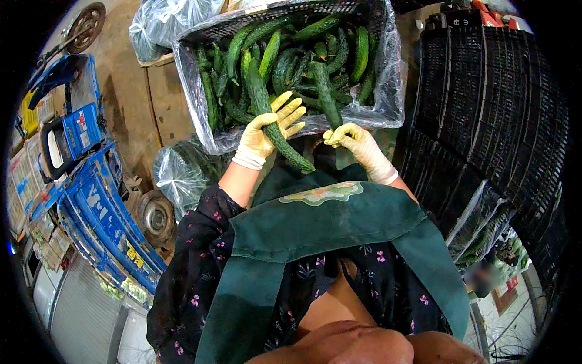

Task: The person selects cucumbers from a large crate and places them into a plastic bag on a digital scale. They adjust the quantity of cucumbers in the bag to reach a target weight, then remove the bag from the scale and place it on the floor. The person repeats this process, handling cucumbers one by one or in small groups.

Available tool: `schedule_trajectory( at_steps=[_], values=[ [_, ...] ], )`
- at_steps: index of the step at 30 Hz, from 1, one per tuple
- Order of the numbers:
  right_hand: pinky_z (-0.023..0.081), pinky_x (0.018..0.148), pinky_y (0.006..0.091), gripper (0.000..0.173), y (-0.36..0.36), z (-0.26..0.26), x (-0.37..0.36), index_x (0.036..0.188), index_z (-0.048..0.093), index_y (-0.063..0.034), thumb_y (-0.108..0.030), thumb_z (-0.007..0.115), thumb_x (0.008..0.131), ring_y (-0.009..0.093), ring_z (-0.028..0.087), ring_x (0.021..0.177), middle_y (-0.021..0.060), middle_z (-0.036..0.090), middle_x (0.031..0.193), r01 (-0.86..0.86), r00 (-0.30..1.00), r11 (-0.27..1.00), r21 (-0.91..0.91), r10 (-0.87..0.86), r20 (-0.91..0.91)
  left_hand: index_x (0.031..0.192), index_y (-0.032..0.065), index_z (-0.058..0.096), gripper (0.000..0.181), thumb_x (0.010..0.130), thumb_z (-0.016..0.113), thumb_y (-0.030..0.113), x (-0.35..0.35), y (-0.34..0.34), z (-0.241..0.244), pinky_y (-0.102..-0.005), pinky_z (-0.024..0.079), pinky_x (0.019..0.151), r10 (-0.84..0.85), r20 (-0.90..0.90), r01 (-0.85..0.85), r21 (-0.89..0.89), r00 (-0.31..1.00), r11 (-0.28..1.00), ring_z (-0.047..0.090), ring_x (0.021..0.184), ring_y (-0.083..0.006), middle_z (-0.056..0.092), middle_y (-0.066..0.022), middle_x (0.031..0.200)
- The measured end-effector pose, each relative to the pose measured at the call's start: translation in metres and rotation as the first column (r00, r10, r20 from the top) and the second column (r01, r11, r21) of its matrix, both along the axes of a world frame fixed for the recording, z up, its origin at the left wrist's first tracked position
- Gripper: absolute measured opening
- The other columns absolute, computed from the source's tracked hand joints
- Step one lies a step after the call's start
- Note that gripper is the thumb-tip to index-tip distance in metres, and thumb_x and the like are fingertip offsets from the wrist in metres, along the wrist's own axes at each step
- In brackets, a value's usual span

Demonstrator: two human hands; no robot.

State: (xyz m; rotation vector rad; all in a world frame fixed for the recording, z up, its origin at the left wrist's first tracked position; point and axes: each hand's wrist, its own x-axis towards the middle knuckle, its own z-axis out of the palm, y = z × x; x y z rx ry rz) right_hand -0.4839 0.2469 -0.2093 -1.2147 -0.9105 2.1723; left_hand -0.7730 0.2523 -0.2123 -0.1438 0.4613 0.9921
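Note:
My left hand (pixel 268 129), in a pale yellow glove, holds a long bumpy cucumber (pixel 284 144) slantwise across the palm. The thumb lies over it and the other fingers spread out behind. My right hand (pixel 350 139), gloved alike, has thumb and fingertips pinched together at the near end of a second cucumber (pixel 325 88). That cucumber points away over the crate. Several more cucumbers (pixel 284 68) fill the black plastic crate (pixel 291 13), which is lined with clear plastic film (pixel 388 91). Both hands are at the crate's near edge.
Tall stacks of black crates (pixel 473 91) stand on the right. At left is a blue three-wheeled vehicle (pixel 97 200) with its wheel (pixel 156 216). Tied plastic bags (pixel 179 170) sit beside and behind the filled crate. Another person (pixel 483 278) is at lower right.

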Motion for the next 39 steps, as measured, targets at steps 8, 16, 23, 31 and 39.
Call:
schedule_trajectory(
  at_steps=[8, 16, 23, 31, 39],
  values=[
    [0.053, 0.097, 0.0339, 0.011, 0.058, -0.020, 0.018, 0.094, 0.069, -0.0007, 0.003, 0.059, 0.093, 0.020, 0.068, 0.105, 0.0107, 0.073, 0.105, -0.027, 0.995, 0.984, 0.175, 0.010, 0.099, 0.155, 0.0055, 0.037, 0.073, 0.088, 0.064, 0.014, -0.019, 0.003, -0.001, -0.0543, 0.034, 0.119, 0.086, -0.083, -0.086, 0.001, 0.993, 0.996, 0.046, 0.140, -0.0366, 0.047, -0.0185, 0.152],
    [0.050, 0.100, 0.0318, 0.034, 0.126, -0.095, 0.007, 0.125, 0.070, -0.0102, -0.012, 0.063, 0.091, 0.023, 0.069, 0.112, 0.0132, 0.072, 0.120, -0.602, 0.551, 0.782, 0.161, 0.262, 0.792, 0.154, 0.0090, 0.039, 0.068, 0.090, 0.062, 0.008, -0.057, -0.019, -0.005, -0.0542, 0.038, 0.117, 0.228, -0.062, -0.228, 0.006, 0.972, 0.974, 0.050, 0.138, -0.0357, 0.050, -0.0185, 0.150],
    [0.048, 0.103, 0.0431, 0.065, 0.112, -0.127, -0.055, 0.136, 0.063, -0.0137, -0.040, 0.080, 0.078, 0.035, 0.060, 0.123, 0.0181, 0.065, 0.129, -0.728, 0.248, 0.685, -0.031, 0.306, 0.919, 0.156, 0.0088, 0.035, 0.073, 0.089, 0.063, 0.006, -0.055, -0.041, -0.001, -0.0538, 0.039, 0.117, 0.207, -0.138, -0.214, -0.039, 0.969, 0.976, 0.049, 0.138, -0.0367, 0.050, -0.0196, 0.150],
    [0.051, 0.095, 0.0327, 0.057, 0.125, -0.003, -0.070, 0.126, 0.066, 0.0000, -0.036, 0.081, 0.084, 0.020, 0.067, 0.107, 0.0169, 0.070, 0.118, -0.353, 0.842, 0.829, 0.433, 0.080, 0.533, 0.159, 0.0111, 0.031, 0.090, 0.080, 0.074, 0.016, -0.034, -0.019, 0.014, -0.0454, 0.033, 0.119, 0.013, -0.438, 0.014, 0.060, 0.899, 0.998, 0.038, 0.147, -0.0289, 0.039, -0.0143, 0.159],
    [0.054, 0.089, 0.0318, 0.042, 0.141, 0.046, -0.121, 0.119, 0.071, -0.0030, -0.033, 0.077, 0.091, 0.019, 0.070, 0.095, 0.0107, 0.073, 0.109, -0.342, 0.900, 0.752, 0.564, 0.091, 0.425, 0.157, 0.0080, 0.031, 0.087, 0.080, 0.072, 0.011, -0.009, 0.015, 0.030, -0.0521, 0.050, 0.105, 0.076, -0.142, -0.057, 0.133, 0.987, 0.989, 0.063, 0.119, -0.0367, 0.057, -0.0221, 0.139]
  ],
)
